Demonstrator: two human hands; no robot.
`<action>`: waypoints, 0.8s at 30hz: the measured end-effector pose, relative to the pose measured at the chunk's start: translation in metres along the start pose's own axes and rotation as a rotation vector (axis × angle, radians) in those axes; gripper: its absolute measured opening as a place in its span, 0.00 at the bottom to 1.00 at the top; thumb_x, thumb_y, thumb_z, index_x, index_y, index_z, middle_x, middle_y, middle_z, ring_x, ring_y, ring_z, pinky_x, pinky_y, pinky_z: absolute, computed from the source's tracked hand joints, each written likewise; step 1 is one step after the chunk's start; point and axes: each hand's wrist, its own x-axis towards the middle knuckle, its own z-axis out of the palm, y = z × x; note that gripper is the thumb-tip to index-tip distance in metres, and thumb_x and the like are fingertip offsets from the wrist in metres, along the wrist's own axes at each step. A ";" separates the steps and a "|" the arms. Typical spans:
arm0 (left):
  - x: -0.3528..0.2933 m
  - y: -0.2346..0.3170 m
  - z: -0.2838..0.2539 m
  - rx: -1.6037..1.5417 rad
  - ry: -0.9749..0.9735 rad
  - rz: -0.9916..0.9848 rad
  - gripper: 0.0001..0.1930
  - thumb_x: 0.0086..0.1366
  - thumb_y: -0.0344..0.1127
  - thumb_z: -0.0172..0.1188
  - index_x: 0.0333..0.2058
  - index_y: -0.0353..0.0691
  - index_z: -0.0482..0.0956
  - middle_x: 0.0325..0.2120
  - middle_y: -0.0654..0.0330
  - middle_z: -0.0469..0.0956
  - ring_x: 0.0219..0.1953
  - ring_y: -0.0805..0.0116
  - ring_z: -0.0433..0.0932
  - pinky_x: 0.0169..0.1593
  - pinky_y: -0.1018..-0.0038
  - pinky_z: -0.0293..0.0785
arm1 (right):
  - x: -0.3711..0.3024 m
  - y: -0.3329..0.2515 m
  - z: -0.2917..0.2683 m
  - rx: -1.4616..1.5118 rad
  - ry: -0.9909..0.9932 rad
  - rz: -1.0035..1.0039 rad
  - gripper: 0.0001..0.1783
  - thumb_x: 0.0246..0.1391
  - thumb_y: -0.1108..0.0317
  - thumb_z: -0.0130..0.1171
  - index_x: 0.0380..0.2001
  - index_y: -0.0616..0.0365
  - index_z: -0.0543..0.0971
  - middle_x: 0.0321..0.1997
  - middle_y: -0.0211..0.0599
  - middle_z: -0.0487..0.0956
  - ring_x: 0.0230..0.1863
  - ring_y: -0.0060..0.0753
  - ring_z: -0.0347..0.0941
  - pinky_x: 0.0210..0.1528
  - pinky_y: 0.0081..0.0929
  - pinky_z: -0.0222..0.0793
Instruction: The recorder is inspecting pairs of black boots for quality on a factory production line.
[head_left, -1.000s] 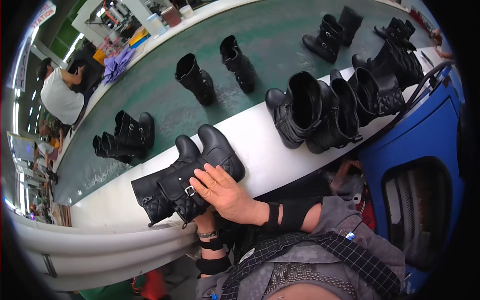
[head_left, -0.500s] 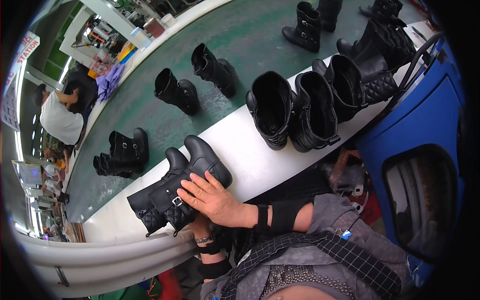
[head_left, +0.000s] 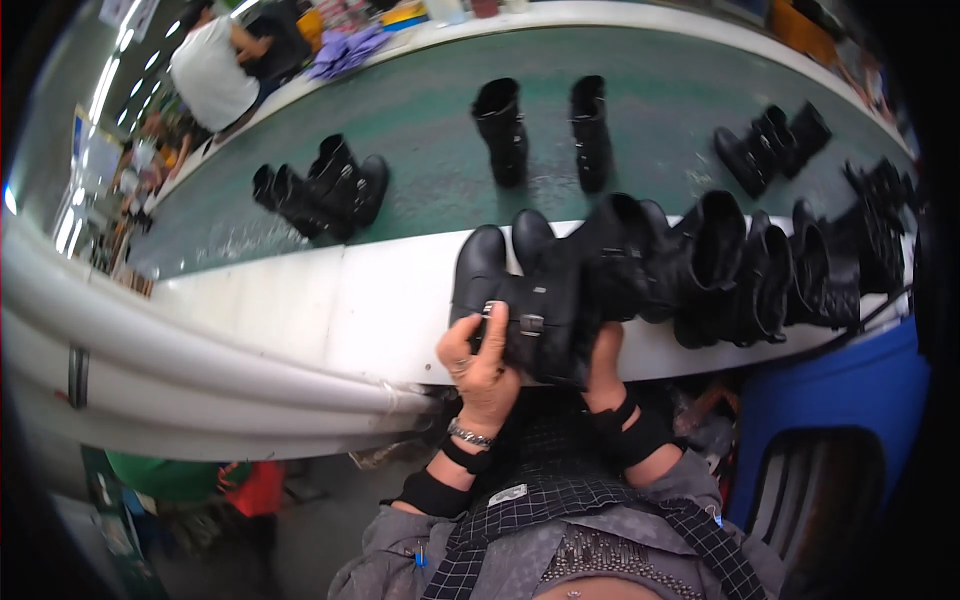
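A pair of black ankle boots (head_left: pixel 540 318) with silver buckles is held between my two hands, over the white table edge and against a row of similar boots. Its toes point away from me. My left hand (head_left: pixel 483 375) grips the near left side, with thumb and forefinger raised by a small metal piece. Behind the shaft on the right side, my right hand (head_left: pixel 604 365) takes hold of the pair; its fingers are mostly hidden. The pair is slightly blurred.
Several black boots (head_left: pixel 712 250) stand in a row to the right on the white ledge (head_left: pixel 290 320). More boots (head_left: pixel 505 135) ride on the green surface (head_left: pixel 420 120) beyond. A blue bin (head_left: pixel 830 385) is at the right, a pale curved rail (head_left: pixel 220 400) at the left. A person (head_left: pixel 212 75) sits far left.
The boot pair has moved right, up to the standing row, and turned so its toes point away. My right hand has gone from flat on top to its right side. The view has turned.
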 end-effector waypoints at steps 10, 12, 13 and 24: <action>-0.018 -0.010 -0.006 -0.277 0.037 0.083 0.27 0.44 0.19 0.59 0.47 0.43 0.81 0.47 0.56 0.70 0.48 0.57 0.70 0.52 0.67 0.67 | -0.005 0.028 -0.015 -0.167 -0.015 -0.143 0.12 0.59 0.67 0.53 0.45 0.60 0.73 0.43 0.31 0.76 0.43 0.28 0.73 0.47 0.27 0.70; -0.019 -0.013 -0.011 -0.376 0.042 0.047 0.21 0.48 0.21 0.58 0.44 0.38 0.80 0.46 0.54 0.70 0.46 0.56 0.71 0.51 0.66 0.69 | -0.007 0.038 -0.020 -0.027 -0.003 -0.070 0.12 0.59 0.68 0.52 0.45 0.59 0.73 0.43 0.33 0.76 0.43 0.28 0.73 0.46 0.28 0.70; -0.019 -0.016 -0.014 -0.441 0.042 0.013 0.19 0.49 0.21 0.58 0.43 0.36 0.78 0.45 0.53 0.70 0.46 0.56 0.71 0.51 0.66 0.69 | -0.008 0.046 -0.022 -0.044 0.027 -0.042 0.12 0.59 0.68 0.52 0.46 0.59 0.73 0.44 0.33 0.76 0.43 0.28 0.73 0.46 0.28 0.70; 0.023 -0.055 0.011 -0.778 0.073 -0.827 0.19 0.68 0.41 0.46 0.50 0.32 0.68 0.46 0.53 0.71 0.47 0.65 0.70 0.50 0.71 0.66 | -0.016 0.135 -0.055 -0.255 -0.101 -0.130 0.14 0.60 0.67 0.52 0.47 0.62 0.73 0.45 0.33 0.77 0.44 0.28 0.74 0.48 0.28 0.70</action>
